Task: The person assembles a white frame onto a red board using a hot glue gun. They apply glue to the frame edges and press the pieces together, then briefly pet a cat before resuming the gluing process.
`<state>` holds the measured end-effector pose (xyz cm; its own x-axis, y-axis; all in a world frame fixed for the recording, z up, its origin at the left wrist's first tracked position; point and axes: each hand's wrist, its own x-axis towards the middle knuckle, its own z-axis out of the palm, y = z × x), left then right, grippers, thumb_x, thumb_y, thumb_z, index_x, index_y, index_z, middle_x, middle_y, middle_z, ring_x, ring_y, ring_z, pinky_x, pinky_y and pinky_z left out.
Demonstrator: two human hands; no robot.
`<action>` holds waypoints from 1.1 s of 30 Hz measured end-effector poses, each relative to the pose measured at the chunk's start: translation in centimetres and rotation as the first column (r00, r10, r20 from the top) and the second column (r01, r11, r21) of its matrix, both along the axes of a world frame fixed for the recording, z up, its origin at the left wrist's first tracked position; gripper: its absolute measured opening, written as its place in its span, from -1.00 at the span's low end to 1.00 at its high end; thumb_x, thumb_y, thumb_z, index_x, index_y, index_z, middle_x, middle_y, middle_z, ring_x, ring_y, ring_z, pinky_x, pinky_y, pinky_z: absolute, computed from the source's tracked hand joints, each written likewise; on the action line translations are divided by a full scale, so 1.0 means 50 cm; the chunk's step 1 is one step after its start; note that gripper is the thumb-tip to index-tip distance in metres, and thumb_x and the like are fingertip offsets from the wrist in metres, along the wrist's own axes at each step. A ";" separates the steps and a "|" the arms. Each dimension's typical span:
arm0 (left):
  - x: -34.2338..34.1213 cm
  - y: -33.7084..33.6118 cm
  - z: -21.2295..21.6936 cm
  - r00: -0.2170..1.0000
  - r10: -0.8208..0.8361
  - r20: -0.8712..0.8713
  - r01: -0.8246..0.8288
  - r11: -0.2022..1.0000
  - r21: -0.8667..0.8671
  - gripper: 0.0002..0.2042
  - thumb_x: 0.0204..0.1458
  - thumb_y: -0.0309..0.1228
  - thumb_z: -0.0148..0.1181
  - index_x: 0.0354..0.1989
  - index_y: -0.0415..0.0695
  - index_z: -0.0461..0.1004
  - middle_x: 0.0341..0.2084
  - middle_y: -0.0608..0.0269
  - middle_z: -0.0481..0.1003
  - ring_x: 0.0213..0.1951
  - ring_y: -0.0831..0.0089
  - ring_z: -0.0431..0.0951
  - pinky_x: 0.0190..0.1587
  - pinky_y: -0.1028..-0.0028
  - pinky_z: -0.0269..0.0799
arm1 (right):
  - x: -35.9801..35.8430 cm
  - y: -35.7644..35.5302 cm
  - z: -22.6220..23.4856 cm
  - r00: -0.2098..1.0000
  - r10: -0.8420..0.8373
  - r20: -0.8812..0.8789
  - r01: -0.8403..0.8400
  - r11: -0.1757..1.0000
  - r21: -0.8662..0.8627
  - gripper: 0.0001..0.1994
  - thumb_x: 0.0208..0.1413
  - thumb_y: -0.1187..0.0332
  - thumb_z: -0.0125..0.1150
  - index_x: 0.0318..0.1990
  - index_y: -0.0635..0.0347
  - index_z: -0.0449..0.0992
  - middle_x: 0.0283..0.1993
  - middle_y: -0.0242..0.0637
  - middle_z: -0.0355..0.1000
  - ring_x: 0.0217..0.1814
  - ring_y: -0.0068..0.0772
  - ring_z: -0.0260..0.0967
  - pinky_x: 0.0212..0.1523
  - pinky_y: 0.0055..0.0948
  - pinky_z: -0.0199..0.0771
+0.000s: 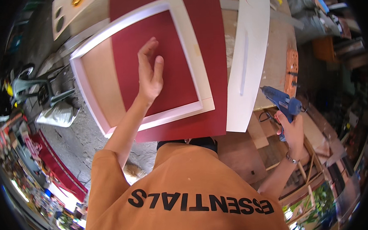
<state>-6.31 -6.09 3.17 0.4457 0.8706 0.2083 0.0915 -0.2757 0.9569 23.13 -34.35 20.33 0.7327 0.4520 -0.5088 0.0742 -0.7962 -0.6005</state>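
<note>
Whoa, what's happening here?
Someone is holding a blue glue gun in their right hand, off to the right, with its nozzle pointing away from them. Their left hand looks empty, above the inside of a white frame. The frame lies across a red board, beside a long white panel.

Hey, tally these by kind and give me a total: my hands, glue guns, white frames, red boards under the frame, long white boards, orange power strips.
Hands: 2, left hand and right hand
Blue glue gun: 1
White frame: 1
Red board: 1
Long white board: 1
Orange power strip: 1
Total: 7
</note>
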 end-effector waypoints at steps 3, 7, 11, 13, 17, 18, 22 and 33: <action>-0.143 -0.037 0.149 0.977 0.100 -0.187 -0.078 0.990 0.122 -0.61 0.28 -0.40 0.08 0.22 -0.33 0.29 0.23 -0.17 0.33 0.30 0.04 0.32 0.36 0.21 0.18 | -0.009 -0.016 -0.003 0.988 -0.062 -0.144 0.080 0.988 0.128 -0.56 0.17 0.24 0.36 0.10 0.34 0.43 -0.29 -0.27 0.55 -0.66 -0.59 0.33 -0.68 -0.59 0.37; -0.323 -0.181 0.224 0.910 0.230 -0.346 -0.188 0.970 0.153 -0.66 0.19 -0.47 0.20 0.13 -0.18 0.40 0.13 -0.02 0.44 0.24 0.02 0.41 0.30 0.14 0.29 | -0.020 -0.049 -0.045 0.979 -0.051 -0.199 0.085 0.982 0.168 -0.65 0.23 0.09 0.27 -0.09 0.23 0.57 -0.24 -0.23 0.62 -0.64 -0.60 0.30 -0.65 -0.58 0.30; -0.405 -0.301 0.246 0.865 0.341 -0.368 -0.299 0.939 0.168 -0.71 0.19 -0.37 0.20 0.06 -0.16 0.44 0.09 0.05 0.49 0.13 0.05 0.49 0.16 0.18 0.44 | 0.037 -0.107 -0.091 0.972 0.005 -0.234 0.075 0.941 0.330 -0.48 0.09 -0.22 0.28 -0.01 -0.02 0.60 -0.53 -0.34 0.36 -0.66 -0.35 0.17 -0.64 -0.25 0.28; -0.453 -0.369 0.247 0.789 0.379 -0.483 -0.355 0.923 0.145 -0.72 0.20 -0.33 0.16 0.04 -0.15 0.45 0.03 0.06 0.52 0.08 0.05 0.51 0.16 0.16 0.41 | -0.091 -0.050 0.021 0.984 0.050 -0.172 0.001 0.959 0.284 -0.61 0.24 -0.09 0.09 -0.27 0.04 0.56 -0.50 -0.38 0.38 -0.61 -0.52 0.20 -0.65 -0.50 0.14; -0.480 -0.452 0.232 0.774 0.475 -0.419 -0.464 0.875 0.137 -0.73 0.19 -0.33 0.17 0.02 -0.15 0.46 -0.03 0.05 0.53 0.05 0.05 0.52 0.14 0.13 0.39 | -0.035 -0.025 -0.051 0.967 0.074 -0.245 -0.031 0.985 0.172 -0.68 0.24 0.02 0.18 -0.29 0.09 0.60 -0.47 -0.37 0.44 -0.54 -0.45 0.29 -0.59 -0.43 0.22; -0.482 -0.461 0.237 0.780 0.476 -0.405 -0.467 0.875 0.128 -0.73 0.19 -0.33 0.17 0.02 -0.15 0.47 -0.03 0.05 0.53 0.04 0.05 0.52 0.13 0.13 0.39 | -0.053 -0.017 -0.044 0.969 0.107 -0.221 -0.044 0.962 0.269 -0.69 0.22 0.04 0.20 -0.28 0.10 0.60 -0.47 -0.36 0.45 -0.54 -0.44 0.30 -0.59 -0.42 0.24; -0.508 -0.477 0.256 0.809 0.450 -0.378 -0.437 0.891 0.125 -0.74 0.22 -0.33 0.15 0.01 -0.17 0.47 -0.04 0.03 0.53 0.03 0.04 0.52 0.14 0.13 0.38 | -0.154 0.013 -0.005 0.991 0.099 -0.088 -0.045 0.877 0.478 -0.72 0.18 0.11 0.25 -0.28 0.17 0.60 -0.42 -0.32 0.49 -0.52 -0.44 0.31 -0.59 -0.39 0.27; -0.617 -0.476 0.255 0.821 0.403 -0.405 -0.387 0.914 0.125 -0.76 0.24 -0.32 0.13 0.00 -0.15 0.49 -0.01 0.06 0.54 0.08 0.06 0.51 0.17 0.13 0.37 | -0.269 -0.102 -0.045 0.953 0.213 0.217 -0.302 0.583 0.755 -0.61 0.23 0.05 0.21 -0.17 0.29 0.54 -0.23 -0.24 0.51 -0.37 -0.49 0.33 -0.45 -0.45 0.30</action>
<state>-37.16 -29.89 15.91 0.1164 0.9863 0.1168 0.5838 -0.1631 0.7953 9.69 -39.44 18.08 0.5444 0.8182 0.1850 0.2905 0.0230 -0.9566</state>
